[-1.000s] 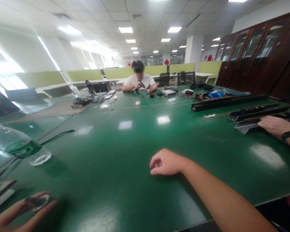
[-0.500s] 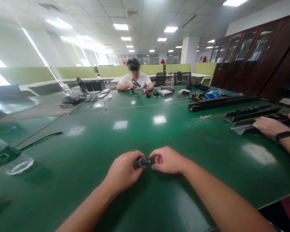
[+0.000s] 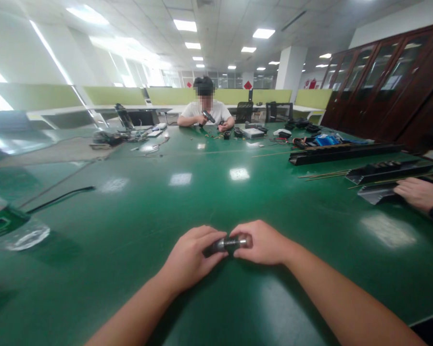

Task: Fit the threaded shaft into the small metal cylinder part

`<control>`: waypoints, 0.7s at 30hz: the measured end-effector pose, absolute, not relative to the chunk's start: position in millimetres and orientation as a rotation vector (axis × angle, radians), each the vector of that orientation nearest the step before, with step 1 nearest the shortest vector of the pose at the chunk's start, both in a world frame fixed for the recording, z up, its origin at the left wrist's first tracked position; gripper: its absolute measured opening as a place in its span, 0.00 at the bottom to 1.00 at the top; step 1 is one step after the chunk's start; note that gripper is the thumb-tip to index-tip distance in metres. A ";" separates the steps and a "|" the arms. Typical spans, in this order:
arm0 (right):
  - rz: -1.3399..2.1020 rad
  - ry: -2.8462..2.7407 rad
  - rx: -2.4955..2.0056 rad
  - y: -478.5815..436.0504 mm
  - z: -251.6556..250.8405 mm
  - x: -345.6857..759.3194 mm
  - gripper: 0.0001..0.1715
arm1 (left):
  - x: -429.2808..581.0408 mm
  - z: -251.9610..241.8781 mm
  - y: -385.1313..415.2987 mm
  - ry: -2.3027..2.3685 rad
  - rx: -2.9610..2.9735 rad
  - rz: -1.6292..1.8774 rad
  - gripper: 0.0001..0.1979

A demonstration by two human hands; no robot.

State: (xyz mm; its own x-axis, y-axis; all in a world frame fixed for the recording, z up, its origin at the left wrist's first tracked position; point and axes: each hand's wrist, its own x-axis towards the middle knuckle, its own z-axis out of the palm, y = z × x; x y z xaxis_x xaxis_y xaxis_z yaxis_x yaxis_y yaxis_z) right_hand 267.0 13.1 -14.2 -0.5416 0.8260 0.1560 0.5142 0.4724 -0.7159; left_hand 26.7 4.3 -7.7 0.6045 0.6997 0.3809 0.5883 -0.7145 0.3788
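Observation:
My left hand (image 3: 195,252) is closed around a dark cylindrical part with a metal collar and a thin shaft (image 3: 222,245), held level just above the green tabletop. The shaft points right, towards my right hand (image 3: 261,242). Its thumb and fingers are curled around the shiny metal end (image 3: 243,242) on that side. The palm hides part of this end, and I cannot make out whether it is one piece with the cylinder. The fingertips of both hands are close together, with a narrow gap between them.
A plastic bottle with a green label (image 3: 7,218) lies at the left by a black cable (image 3: 63,198). Black metal channels (image 3: 346,154) and thin rods are at the right, under a co-worker's hand (image 3: 420,193). Across the green table (image 3: 147,206) another person (image 3: 206,108) holds a dark tool.
My right hand has closed over the metal end at the shaft's tip. The cylinder has turned from pointing partly towards me to lying sideways. The camera has tilted slightly.

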 end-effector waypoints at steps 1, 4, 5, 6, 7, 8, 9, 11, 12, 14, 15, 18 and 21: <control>0.853 -2.231 -1.119 13.3 -14.6 267.1 0.18 | 27.4 -8.0 3.4 1.066 2.624 0.747 0.14; 0.884 -2.214 -1.128 14.0 -16.2 267.0 0.18 | 28.5 -8.9 2.1 1.088 2.641 0.725 0.16; 0.889 -2.213 -1.125 14.0 -16.7 266.8 0.17 | 28.9 -9.0 1.9 1.096 2.642 0.725 0.16; 0.891 -2.214 -1.118 14.0 -17.0 266.5 0.17 | 29.2 -9.0 1.6 1.101 2.640 0.728 0.16; 0.891 -2.212 -1.110 13.8 -17.4 266.2 0.17 | 29.4 -9.0 1.5 1.101 2.639 0.731 0.16; 0.893 -2.211 -1.099 13.6 -17.7 265.8 0.17 | 29.6 -9.1 1.3 1.101 2.638 0.732 0.16; 0.891 -2.210 -1.089 13.5 -18.1 265.3 0.17 | 29.7 -9.1 1.2 1.101 2.637 0.731 0.16; 0.878 -2.206 -1.070 13.3 -19.1 264.5 0.16 | 29.7 -9.3 1.4 1.109 2.632 0.724 0.16; 0.866 -2.205 -1.062 13.5 -19.8 264.2 0.16 | 29.7 -9.4 1.7 1.116 2.626 0.716 0.16; 0.830 -2.200 -1.056 14.2 -21.1 264.1 0.16 | 29.9 -9.4 2.5 1.129 2.613 0.691 0.16; 0.811 -2.193 -1.056 14.8 -21.7 264.2 0.16 | 30.3 -9.3 3.0 1.135 2.607 0.676 0.16; 0.779 -2.165 -1.063 16.4 -22.7 264.8 0.15 | 32.3 -9.0 4.4 1.147 2.594 0.630 0.15; 0.766 -2.142 -1.062 17.0 -22.3 264.9 0.14 | 34.1 -11.2 5.4 1.153 2.587 0.620 0.16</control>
